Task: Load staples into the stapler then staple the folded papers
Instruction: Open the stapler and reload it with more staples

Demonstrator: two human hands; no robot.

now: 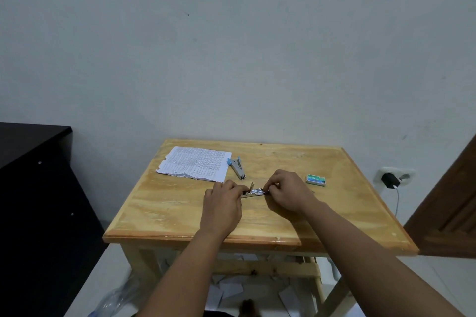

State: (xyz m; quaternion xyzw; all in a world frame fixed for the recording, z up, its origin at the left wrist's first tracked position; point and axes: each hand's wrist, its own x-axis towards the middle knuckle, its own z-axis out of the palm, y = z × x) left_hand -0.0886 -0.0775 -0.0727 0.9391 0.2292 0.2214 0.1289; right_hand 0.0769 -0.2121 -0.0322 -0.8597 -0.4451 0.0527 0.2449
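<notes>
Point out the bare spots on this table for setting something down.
Bare wood: the near strip of the table below both hands, and the far right corner behind the staple box. Crowded: the papers, blue-tipped stapler and open stapler between the hands.

Wooden table point(334, 213) stood against the wall point(231, 46). Stack of printed papers point(195, 163) lay at table's far left. Just right of the papers lay a stapler point(238, 167), apart from them. Staple box point(316, 179) sat toward the right side, well apart from the stapler. Near table's middle, in front of the stapler, an opened stapler point(255, 192) lay between left hand point(222, 203) and right hand point(288, 192), both touching it at its ends. Dark cabinet point(33, 201) stood left of the table. Wall socket with a plugged charger point(390, 179) sat right of table, door point(450, 208) further right. Paper scraps point(231, 288) lay on the floor under the table.
</notes>
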